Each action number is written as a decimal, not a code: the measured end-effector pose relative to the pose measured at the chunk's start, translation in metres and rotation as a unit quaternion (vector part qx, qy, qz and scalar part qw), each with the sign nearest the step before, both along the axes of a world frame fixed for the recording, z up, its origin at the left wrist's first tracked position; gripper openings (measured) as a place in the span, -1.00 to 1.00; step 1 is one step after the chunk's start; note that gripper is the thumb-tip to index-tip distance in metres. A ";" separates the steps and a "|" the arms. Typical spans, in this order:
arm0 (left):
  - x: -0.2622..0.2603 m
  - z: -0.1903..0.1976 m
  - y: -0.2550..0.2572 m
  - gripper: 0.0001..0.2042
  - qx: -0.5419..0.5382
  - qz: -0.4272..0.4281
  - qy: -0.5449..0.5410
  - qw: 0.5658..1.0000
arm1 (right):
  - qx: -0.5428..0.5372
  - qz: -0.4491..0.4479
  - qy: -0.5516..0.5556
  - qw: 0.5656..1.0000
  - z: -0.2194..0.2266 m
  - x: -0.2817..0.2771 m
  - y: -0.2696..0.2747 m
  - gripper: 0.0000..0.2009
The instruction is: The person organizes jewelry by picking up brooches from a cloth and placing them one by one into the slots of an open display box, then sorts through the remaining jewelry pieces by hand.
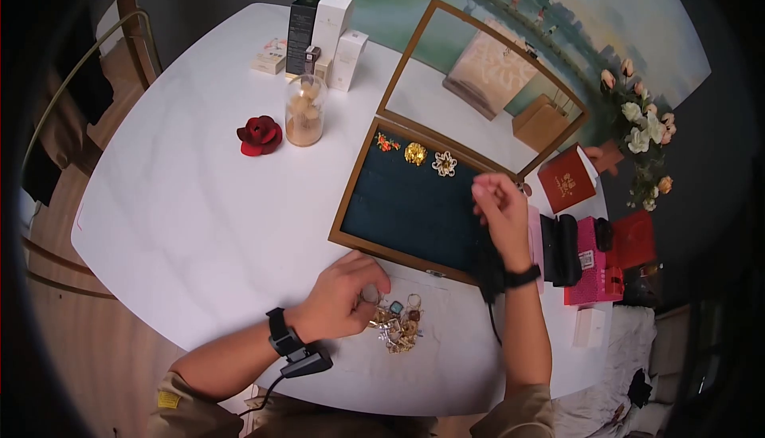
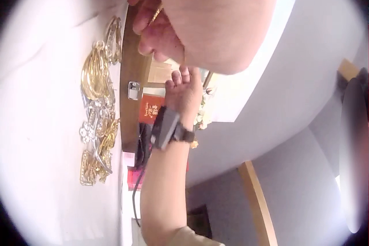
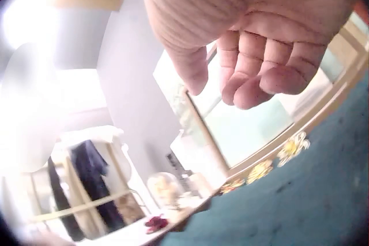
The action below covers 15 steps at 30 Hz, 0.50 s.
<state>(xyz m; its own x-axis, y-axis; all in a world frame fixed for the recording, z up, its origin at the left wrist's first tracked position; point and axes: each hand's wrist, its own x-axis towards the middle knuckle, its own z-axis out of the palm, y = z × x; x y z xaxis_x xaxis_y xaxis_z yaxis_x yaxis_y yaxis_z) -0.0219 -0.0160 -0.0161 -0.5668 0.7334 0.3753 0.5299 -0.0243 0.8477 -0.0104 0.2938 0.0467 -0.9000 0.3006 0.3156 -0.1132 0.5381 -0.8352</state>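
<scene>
My left hand (image 1: 343,296) is beside a heap of jewelry (image 1: 396,330) on the table, its fingers curled. It pinches a thin gold piece of jewelry (image 2: 157,13), mostly hidden by the fingers; I cannot tell its exact kind. Over the right side of a wooden jewelry box (image 1: 344,213) hangs my right hand (image 1: 502,205), fingers loosely bent with nothing in them. Along the back of the box's dark green lining (image 1: 414,211) sit a red-orange brooch (image 1: 387,143), a gold flower brooch (image 1: 415,153) and a pale openwork flower brooch (image 1: 444,164).
The box's glass lid (image 1: 406,63) stands raised. Behind it to the left are a clear jar (image 1: 305,111), a red fabric flower (image 1: 260,135) and several cosmetic boxes (image 1: 331,27). Rightward lie a red booklet (image 1: 567,183), a black case (image 1: 566,251) and a pink box (image 1: 586,271).
</scene>
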 end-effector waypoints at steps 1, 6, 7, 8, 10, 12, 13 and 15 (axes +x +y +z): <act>-0.002 0.003 -0.002 -0.64 -0.004 -0.002 -0.004 1.000 | -0.136 0.008 -0.044 0.990 0.009 0.022 -0.015 -0.83; -0.003 0.020 -0.006 -0.57 -0.111 -0.095 0.095 0.985 | -0.297 0.123 -0.161 0.933 -0.015 0.111 -0.047 -0.85; -0.004 0.022 -0.006 -0.57 -0.116 -0.099 0.096 0.984 | -0.318 0.144 -0.186 0.918 -0.018 0.120 -0.052 -0.84; -0.002 0.024 -0.007 -0.56 -0.131 -0.109 0.105 0.980 | -0.363 0.162 -0.199 0.896 -0.025 0.127 -0.054 -0.83; -0.001 0.023 -0.005 -0.54 -0.150 -0.125 0.113 0.974 | -0.379 0.174 -0.200 0.887 -0.037 0.131 -0.056 -0.81; -0.001 0.022 -0.003 -0.57 -0.151 -0.121 0.111 0.975 | -0.408 0.193 -0.212 0.867 -0.043 0.130 -0.057 -0.81; -0.002 0.022 -0.003 -0.57 -0.155 -0.127 0.112 0.973 | -0.414 0.189 -0.208 0.866 -0.045 0.130 -0.055 -0.81; -0.002 0.023 -0.001 -0.61 -0.155 -0.126 0.116 0.973 | -0.415 0.192 -0.227 0.860 -0.048 0.129 -0.051 -0.83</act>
